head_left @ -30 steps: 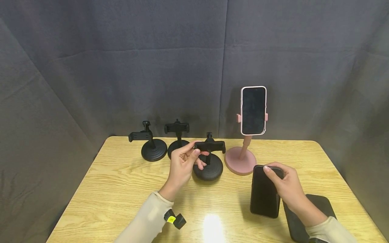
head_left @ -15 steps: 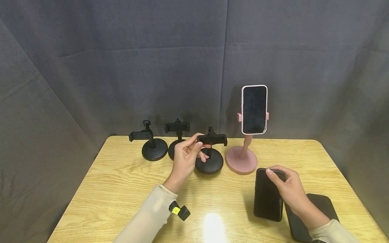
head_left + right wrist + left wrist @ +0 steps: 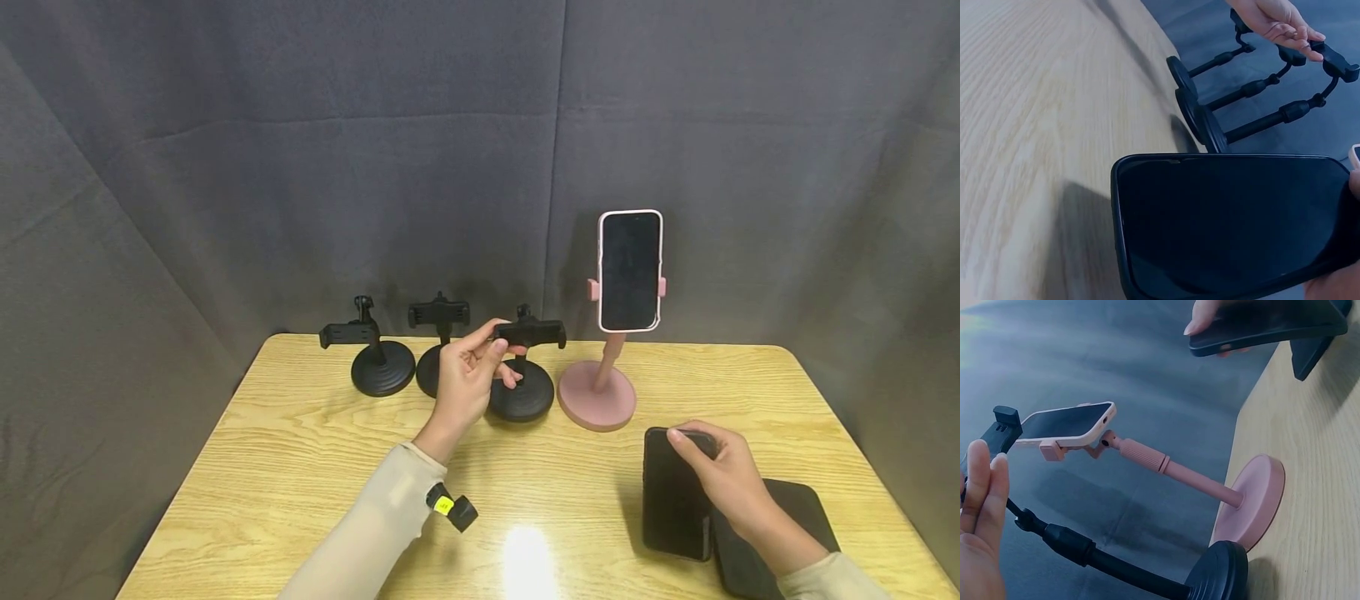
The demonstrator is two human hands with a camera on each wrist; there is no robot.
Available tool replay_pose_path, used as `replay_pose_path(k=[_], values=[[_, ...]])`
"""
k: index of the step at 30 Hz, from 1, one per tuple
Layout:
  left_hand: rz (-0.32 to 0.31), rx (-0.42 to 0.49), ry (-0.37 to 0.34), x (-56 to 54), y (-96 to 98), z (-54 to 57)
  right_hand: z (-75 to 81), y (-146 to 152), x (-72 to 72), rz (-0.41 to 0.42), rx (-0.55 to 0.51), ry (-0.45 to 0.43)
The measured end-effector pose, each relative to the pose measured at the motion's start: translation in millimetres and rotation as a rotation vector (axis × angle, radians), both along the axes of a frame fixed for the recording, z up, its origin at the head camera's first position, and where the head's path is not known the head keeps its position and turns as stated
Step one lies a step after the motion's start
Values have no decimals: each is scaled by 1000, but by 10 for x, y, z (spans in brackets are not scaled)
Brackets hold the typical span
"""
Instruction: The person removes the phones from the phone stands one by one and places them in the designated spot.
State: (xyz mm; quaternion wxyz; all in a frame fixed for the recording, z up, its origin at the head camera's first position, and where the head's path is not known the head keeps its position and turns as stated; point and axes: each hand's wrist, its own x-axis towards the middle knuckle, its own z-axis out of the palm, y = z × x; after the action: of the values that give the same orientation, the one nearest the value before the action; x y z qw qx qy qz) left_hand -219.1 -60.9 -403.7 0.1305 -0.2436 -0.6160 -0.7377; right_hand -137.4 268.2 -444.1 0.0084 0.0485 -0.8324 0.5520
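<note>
My left hand [image 3: 463, 382] pinches the left end of the clamp on a black phone stand [image 3: 525, 402], whose round base sits near the back of the table. In the left wrist view its black pole [image 3: 1135, 572] runs from the base to the clamp. My right hand [image 3: 726, 475] grips a black phone [image 3: 675, 500] by its top edge, thumb on the dark screen. The phone stands nearly upright above the table at the right. In the right wrist view the screen of the phone [image 3: 1229, 219] fills the lower part.
Two more black phone stands, one at the left [image 3: 382, 368] and one partly behind my left hand [image 3: 438, 315], line the back. A pink stand [image 3: 596, 396] holds a white-framed phone [image 3: 630, 271]. A black tablet-like slab [image 3: 798, 517] lies under my right wrist. A grey curtain [image 3: 300, 167] hangs behind.
My left hand and the black stand have shifted toward the back of the table and slightly right. My right hand has brought the phone a little nearer to me and to the right.
</note>
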Motion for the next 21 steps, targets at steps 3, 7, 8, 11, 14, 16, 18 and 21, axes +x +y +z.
replay_pose_path(k=[3, 7, 8, 11, 14, 16, 18, 21], values=[[10, -10, -11, -23, 19, -5, -32, 43, 3, -1, 26, -31], [16, -15, -27, -53, 42, -8, -76, 99, 5, 9, 34, -79], [17, -17, -30, -59, 46, -9, -85, 112, 6, 14, 30, -92], [18, -24, -30, -79, 57, -18, -118, 143, 0, 11, 50, -130], [24, -34, -26, -100, 63, -35, -155, 170, -6, 9, 73, -168], [24, -33, -26, -113, 68, -46, -183, 186, -14, 14, 81, -189], [27, -33, -31, -122, 70, -54, -210, 201, -27, 30, 71, -208], [27, -25, -40, -137, 73, -66, -236, 214, -40, 54, 54, -253]])
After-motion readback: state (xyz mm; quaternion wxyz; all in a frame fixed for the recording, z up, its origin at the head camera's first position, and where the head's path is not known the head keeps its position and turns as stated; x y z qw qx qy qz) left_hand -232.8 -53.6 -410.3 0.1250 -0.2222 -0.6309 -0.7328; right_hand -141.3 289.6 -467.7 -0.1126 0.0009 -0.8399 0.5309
